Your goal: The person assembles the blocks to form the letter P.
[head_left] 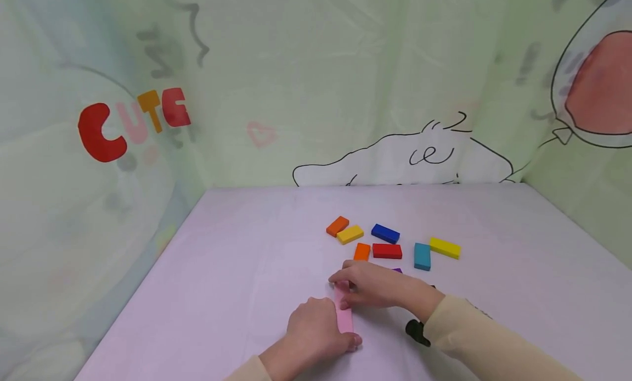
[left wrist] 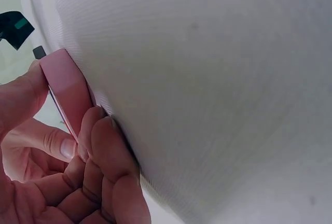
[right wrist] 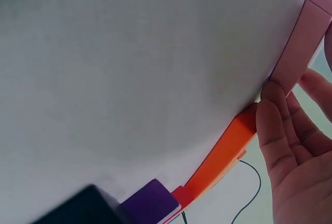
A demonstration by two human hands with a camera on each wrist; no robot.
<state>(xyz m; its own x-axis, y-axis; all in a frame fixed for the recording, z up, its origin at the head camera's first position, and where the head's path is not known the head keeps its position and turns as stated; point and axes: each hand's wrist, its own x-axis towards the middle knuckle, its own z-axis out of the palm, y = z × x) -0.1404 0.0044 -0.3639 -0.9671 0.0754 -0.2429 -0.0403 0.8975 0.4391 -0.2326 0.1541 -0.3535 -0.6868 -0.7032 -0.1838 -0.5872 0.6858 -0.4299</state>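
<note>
Two pink blocks lie end to end in a line on the table; the nearer pink block [head_left: 345, 321] is by my left hand [head_left: 313, 331], the farther pink block [head_left: 339, 289] by my right hand [head_left: 372, 284]. In the left wrist view, my left thumb and fingers pinch the nearer block [left wrist: 67, 81] by its ends. My right hand holds the farther block with thumb and fingers at its sides and far end. A seam between the two pink blocks shows in the right wrist view, where the right fingertips [right wrist: 272, 92] sit at the block's end.
Beyond my hands lie orange [head_left: 338, 225], yellow-orange [head_left: 350, 234], blue [head_left: 385, 233], red [head_left: 387, 251], teal [head_left: 422, 256] and yellow blocks [head_left: 445, 247], plus another orange block [head_left: 362, 252]. A purple block [right wrist: 150, 201] is mostly hidden behind my right hand in the head view. A black object [head_left: 417, 332] shows under my right wrist.
</note>
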